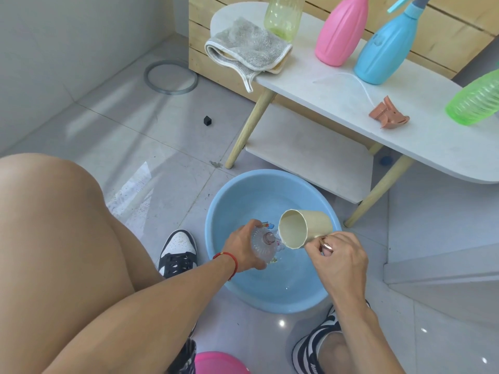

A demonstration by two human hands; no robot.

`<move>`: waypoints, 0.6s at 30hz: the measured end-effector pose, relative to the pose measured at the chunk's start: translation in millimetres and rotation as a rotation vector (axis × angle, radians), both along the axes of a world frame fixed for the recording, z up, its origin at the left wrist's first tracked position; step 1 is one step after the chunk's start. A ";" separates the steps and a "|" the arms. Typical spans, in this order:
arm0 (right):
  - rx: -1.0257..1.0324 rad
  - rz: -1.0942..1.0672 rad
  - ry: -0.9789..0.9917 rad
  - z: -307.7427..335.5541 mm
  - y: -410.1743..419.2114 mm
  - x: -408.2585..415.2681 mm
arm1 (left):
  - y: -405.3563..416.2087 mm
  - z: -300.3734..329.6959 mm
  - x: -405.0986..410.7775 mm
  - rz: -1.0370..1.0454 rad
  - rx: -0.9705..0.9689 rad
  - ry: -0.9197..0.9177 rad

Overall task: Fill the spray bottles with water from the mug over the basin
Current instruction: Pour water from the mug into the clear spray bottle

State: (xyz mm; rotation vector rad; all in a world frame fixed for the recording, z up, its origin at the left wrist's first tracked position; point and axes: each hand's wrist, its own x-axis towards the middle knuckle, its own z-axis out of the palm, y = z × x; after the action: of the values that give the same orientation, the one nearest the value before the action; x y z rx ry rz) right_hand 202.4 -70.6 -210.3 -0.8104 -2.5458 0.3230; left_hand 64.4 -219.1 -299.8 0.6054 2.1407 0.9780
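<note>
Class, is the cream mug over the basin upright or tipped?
Tipped. The mug lies nearly sideways, its open mouth facing the clear bottle, held by the right hand.

A floor of large, glossy pale grey tiles [151,147] is seen, with bright light reflected in soft patches and small glints. A plain white wall [67,44] is met at the upper left. A low white oval worktop [351,103] on slanted light wooden legs [251,128] is placed at the right, and a white lower shelf [310,157] is fitted beneath it. Pale wooden slatted panelling [459,41] is set behind it. A grey ring [171,76] and a small black cube [207,120] are left on the tiles.
</note>
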 end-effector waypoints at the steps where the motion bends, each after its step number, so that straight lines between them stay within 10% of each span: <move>1: 0.009 0.002 0.006 0.7 0.2 0.1 | 0.2 -0.1 0.0 -0.003 -0.003 0.000; 18: 0.211 0.063 0.117 5.5 -2.4 3.7 | 0.1 -3.2 2.8 -0.050 -0.015 0.021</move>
State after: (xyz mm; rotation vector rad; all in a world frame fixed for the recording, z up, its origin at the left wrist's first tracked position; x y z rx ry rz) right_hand 206.0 -73.0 -204.8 -0.6143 -2.4478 0.1143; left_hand 67.2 -219.0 -303.0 0.6613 2.1394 0.9310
